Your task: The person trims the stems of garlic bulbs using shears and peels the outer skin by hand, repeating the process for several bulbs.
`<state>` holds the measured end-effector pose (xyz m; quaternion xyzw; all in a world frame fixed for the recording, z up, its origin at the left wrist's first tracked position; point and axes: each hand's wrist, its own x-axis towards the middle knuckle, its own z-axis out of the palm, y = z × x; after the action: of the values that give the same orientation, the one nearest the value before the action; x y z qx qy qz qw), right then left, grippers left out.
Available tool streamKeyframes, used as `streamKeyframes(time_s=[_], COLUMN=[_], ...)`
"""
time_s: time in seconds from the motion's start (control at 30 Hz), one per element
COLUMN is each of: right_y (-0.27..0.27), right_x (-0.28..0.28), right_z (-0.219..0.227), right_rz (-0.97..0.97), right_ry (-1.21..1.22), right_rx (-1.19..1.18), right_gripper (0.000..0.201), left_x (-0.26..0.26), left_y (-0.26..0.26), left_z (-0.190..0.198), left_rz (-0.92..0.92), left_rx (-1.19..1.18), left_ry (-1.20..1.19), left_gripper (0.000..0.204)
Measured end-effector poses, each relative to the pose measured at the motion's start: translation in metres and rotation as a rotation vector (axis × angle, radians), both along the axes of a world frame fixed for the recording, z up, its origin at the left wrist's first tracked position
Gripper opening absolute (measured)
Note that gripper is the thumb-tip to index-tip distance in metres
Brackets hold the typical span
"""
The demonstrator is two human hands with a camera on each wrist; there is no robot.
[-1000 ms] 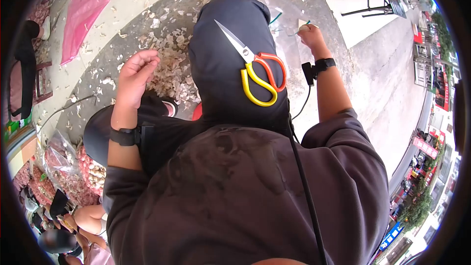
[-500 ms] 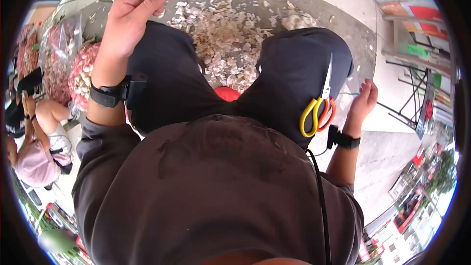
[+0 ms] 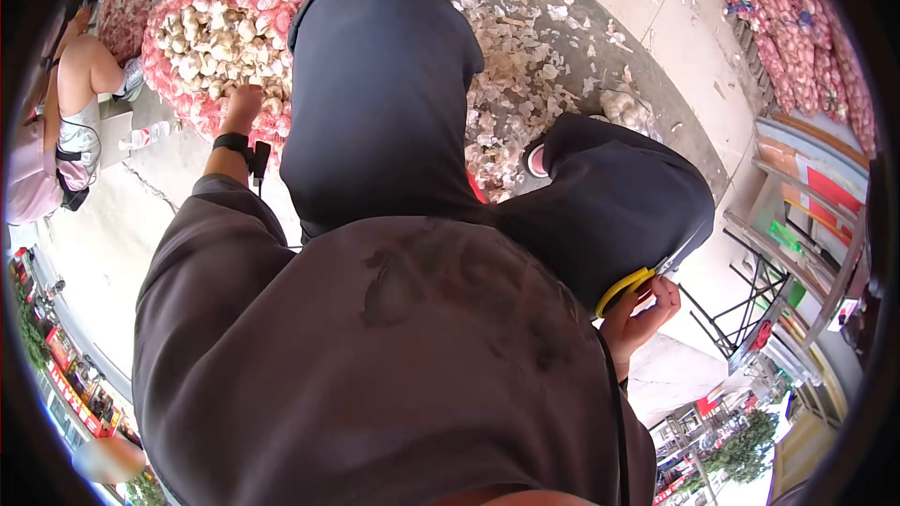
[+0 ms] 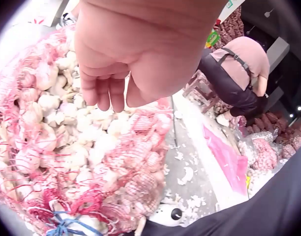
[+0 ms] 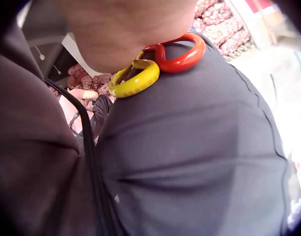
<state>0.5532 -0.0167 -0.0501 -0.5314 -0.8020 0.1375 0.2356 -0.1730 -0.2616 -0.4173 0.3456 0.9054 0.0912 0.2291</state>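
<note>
Over the open mesh sack of garlic bulbs (image 3: 220, 42), the left hand (image 3: 244, 105) reaches down. In the left wrist view the fingers of this hand (image 4: 135, 54) point down, slightly bent, at the pale bulbs (image 4: 71, 128); whether they touch one is unclear. Scissors with yellow and red handles (image 3: 623, 290) lie against the thigh on the right. The right hand (image 3: 642, 320) has its curled fingers round them beside the red handle. Seen from the right wrist, the palm (image 5: 126, 29) covers the blades, while the red handle (image 5: 182, 61) and yellow handle (image 5: 135, 82) show below.
Loose garlic skins (image 3: 511, 84) cover the floor between the knees. Full pink sacks (image 3: 792, 28) are stacked at the far right, above a folding frame (image 3: 741, 309). Another person (image 3: 80, 103) sits at the left. Pink sheeting (image 4: 224, 157) lies past the sack.
The left hand has come down onto the garlic sack. The right hand, earlier apart from the scissors, has moved in to their handles. The view has swung so the sack shows at upper left.
</note>
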Motion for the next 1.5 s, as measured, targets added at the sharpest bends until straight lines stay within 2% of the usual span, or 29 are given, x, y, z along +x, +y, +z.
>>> streamKeyframes(time_s=[0.07,0.13,0.17,0.27,0.3,0.4,0.43,0.53,0.57,0.67,0.7,0.8,0.83,0.9,0.93,0.97,1.07,1.1,1.17,1.27,1.4,1.5], right_y=[-0.01,-0.016,-0.014,-0.013,-0.012,-0.02,-0.021,-0.018,-0.017,-0.003,0.001,0.022,0.028,0.039,0.042,0.046,0.057,0.06,0.064,0.069,0.082,0.094], right_x=[-0.002,-0.006,-0.007,0.006,0.013,0.014,0.02,0.024,0.039,0.005,0.001,-0.019,-0.022,-0.031,-0.035,-0.039,-0.057,-0.064,-0.081,-0.101,-0.109,-0.126], right_z=[0.002,0.003,0.002,-0.007,-0.011,-0.008,-0.008,0.005,-0.001,0.027,0.027,0.034,0.037,0.043,0.044,0.046,0.051,0.052,0.053,0.054,0.06,0.07], right_rz=[-0.004,-0.05,-0.003,-0.141,-0.093,-0.41,-0.486,-0.53,-0.503,-0.463,-0.473,-0.454,-0.404,-0.396,-0.381,-0.361,-0.313,-0.308,-0.314,-0.224,-0.039,0.008], right_ry=[-0.067,-0.095,-0.101,0.038,0.023,0.206,0.181,0.182,0.242,0.252,0.323,0.388,0.363,0.302,0.273,0.275,0.316,0.353,0.415,0.627,0.763,0.871], right_rx=[-0.052,-0.137,-0.089,-0.235,-0.199,-0.439,-0.484,-0.688,-0.657,-0.729,-0.721,-0.593,-0.575,-0.573,-0.571,-0.566,-0.579,-0.597,-0.633,-0.749,-0.892,-0.929], right_gripper=[0.043,0.045,0.045,0.044,0.042,0.044,0.044,0.045,0.036,0.029,0.022,0.027,0.035,0.041,0.042,0.042,0.043,0.043,0.046,0.05,0.057,0.059], left_x=[0.016,0.055,0.09,0.081,0.077,0.083,0.085,0.101,0.101,0.092,0.092,0.096,0.101,0.106,0.108,0.095,0.076,0.085,0.09,0.077,0.089,0.088], left_y=[-0.037,-0.04,-0.014,-0.016,-0.008,0.008,0.012,0.034,0.044,0.054,0.055,0.062,0.072,0.071,0.069,0.048,0.032,0.036,0.052,0.028,0.026,0.023], left_z=[-0.038,-0.037,0.014,-0.024,-0.022,-0.012,-0.009,0.013,0.027,0.035,0.036,0.046,0.068,0.071,0.07,0.035,0.004,0.022,0.048,0.018,0.04,0.058], left_rz=[-0.354,0.227,0.263,0.209,0.268,0.239,0.152,0.223,0.189,0.16,0.152,0.131,0.064,0.166,0.217,0.232,0.15,0.234,0.166,0.298,0.288,0.307], left_rx=[-0.258,-0.017,0.0,0.043,-0.022,-0.226,-0.37,-0.509,-0.583,-0.677,-0.689,-0.722,-0.725,-0.706,-0.699,-0.606,-0.731,-0.642,-0.666,-0.501,-0.453,-0.335], left_ry=[0.142,-0.197,-0.091,0.051,-0.033,0.073,0.111,0.116,0.066,0.041,0.073,0.181,0.191,0.233,0.251,0.211,0.106,0.08,0.028,0.014,0.058,0.049], left_gripper=[0.024,0.027,0.034,0.039,0.042,0.047,0.056,0.066,0.072,0.073,0.072,0.067,0.065,0.065,0.065,0.066,0.069,0.068,0.066,0.066,0.074,0.079])
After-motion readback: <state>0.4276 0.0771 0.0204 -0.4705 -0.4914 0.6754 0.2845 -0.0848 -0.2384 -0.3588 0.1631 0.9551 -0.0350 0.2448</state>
